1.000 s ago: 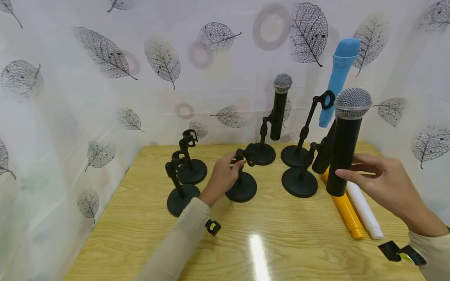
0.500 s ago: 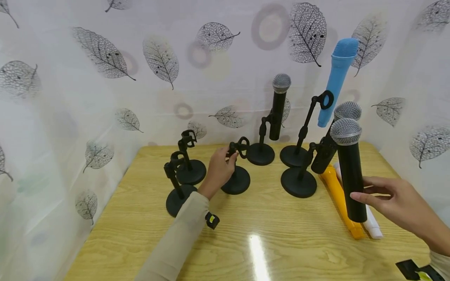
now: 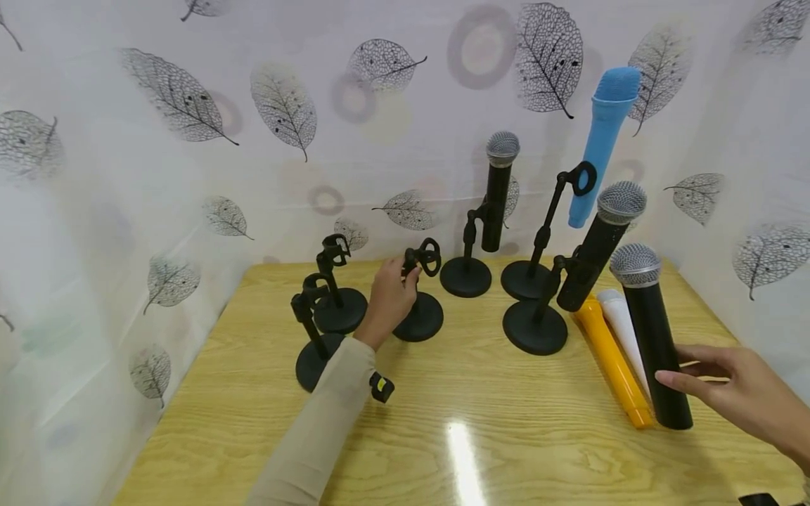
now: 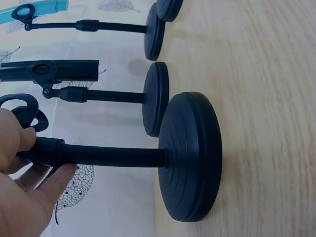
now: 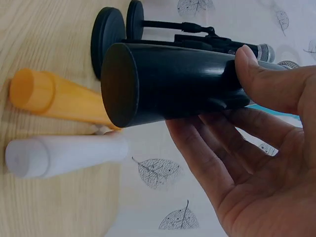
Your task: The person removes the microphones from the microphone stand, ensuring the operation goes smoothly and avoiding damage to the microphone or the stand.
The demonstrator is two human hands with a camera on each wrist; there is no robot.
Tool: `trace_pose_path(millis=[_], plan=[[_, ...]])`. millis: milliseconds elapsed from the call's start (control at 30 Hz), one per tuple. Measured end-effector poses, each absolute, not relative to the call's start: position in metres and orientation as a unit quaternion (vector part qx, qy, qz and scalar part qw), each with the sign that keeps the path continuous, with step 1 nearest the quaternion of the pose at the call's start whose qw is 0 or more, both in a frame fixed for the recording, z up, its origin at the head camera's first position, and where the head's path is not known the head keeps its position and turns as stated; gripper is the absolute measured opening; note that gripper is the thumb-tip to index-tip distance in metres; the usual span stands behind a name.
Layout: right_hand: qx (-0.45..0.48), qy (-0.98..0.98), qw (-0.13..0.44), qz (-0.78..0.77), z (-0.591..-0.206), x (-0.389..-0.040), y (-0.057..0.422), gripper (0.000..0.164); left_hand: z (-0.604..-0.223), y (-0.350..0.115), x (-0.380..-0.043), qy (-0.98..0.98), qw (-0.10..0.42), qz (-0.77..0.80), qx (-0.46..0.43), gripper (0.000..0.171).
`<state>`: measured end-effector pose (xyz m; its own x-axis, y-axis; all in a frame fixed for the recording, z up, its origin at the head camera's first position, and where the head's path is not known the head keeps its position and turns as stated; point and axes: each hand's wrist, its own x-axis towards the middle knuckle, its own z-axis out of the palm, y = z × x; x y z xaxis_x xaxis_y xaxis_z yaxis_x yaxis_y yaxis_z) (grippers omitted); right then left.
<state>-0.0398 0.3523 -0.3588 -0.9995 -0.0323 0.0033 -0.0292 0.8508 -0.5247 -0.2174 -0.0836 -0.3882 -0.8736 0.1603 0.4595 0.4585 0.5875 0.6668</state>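
Observation:
My left hand grips the upper stem of a black microphone stand, just under its ring-shaped clip. The clip holds no microphone. In the left wrist view the round base stands at the table surface. On the right, my right hand holds a black microphone with a silver mesh head by its lower body, thumb on one side and fingers on the other. The microphone tilts slightly, head up. In the right wrist view its flat bottom end faces the camera.
Two bare stands are left of my left hand. Stands behind and right carry a black microphone, a blue microphone and another black microphone. An orange microphone and a white microphone lie on the table.
My right hand has moved down and to the right with the black microphone. My left hand has shifted the stand slightly back and left, and its clip has turned.

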Motion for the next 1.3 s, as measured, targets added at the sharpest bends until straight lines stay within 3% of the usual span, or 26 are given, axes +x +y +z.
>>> trace_pose_path(millis=[633, 1300], plan=[[0.073, 0.951, 0.143, -0.264, -0.377, -0.05, 0.389, 0.087, -0.389, -0.091, -0.235, -0.894, 0.151, -0.398, -0.142, 0.029], [0.092, 0.934, 0.199, -0.282, -0.411, -0.08, 0.425, 0.092, -0.389, -0.096, -0.245, -0.888, 0.159, -0.409, -0.138, 0.033]])
